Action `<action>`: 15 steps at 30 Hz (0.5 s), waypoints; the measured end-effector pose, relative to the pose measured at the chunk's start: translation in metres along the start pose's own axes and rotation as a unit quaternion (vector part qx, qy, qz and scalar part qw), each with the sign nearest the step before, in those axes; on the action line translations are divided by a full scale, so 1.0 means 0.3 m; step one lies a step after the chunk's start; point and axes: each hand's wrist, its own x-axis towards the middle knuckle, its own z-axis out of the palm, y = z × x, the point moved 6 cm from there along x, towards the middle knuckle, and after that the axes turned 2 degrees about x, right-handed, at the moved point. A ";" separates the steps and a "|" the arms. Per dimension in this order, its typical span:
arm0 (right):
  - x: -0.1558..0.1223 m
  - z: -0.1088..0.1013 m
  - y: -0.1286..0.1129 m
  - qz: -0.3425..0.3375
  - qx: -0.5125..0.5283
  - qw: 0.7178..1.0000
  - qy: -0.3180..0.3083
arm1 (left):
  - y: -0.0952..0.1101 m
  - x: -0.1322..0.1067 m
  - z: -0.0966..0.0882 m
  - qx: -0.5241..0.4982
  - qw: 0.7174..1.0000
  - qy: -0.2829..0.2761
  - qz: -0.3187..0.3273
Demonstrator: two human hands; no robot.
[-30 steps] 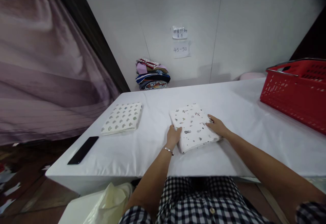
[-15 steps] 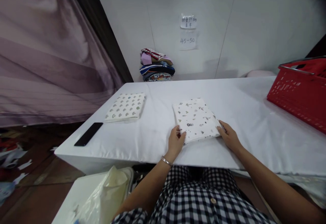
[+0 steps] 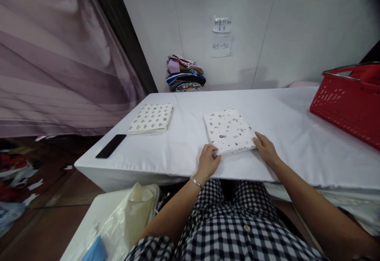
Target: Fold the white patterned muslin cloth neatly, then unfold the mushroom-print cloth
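Observation:
A folded white cloth with small dark prints (image 3: pixel 228 130) lies on the white table (image 3: pixel 285 114) in front of me. My left hand (image 3: pixel 209 161) pinches its near left corner, fingers curled. My right hand (image 3: pixel 265 148) grips the near right corner, thumb on top of the cloth. A second folded cloth with green dots (image 3: pixel 151 118) lies apart at the table's left.
A black phone (image 3: pixel 111 146) lies near the table's left front corner. A red plastic basket (image 3: pixel 350 101) stands at the right. A stack of folded coloured clothes (image 3: pixel 185 73) sits against the back wall. A white bag (image 3: pixel 124 221) sits on a low surface below the table.
Both hands slid back from the cloth's sides to its near corners and closed on them. The view shifted back from the table.

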 end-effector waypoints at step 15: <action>0.007 -0.001 0.009 -0.004 0.026 1.000 0.014 | 0.005 0.003 0.001 0.068 0.997 0.016 0.025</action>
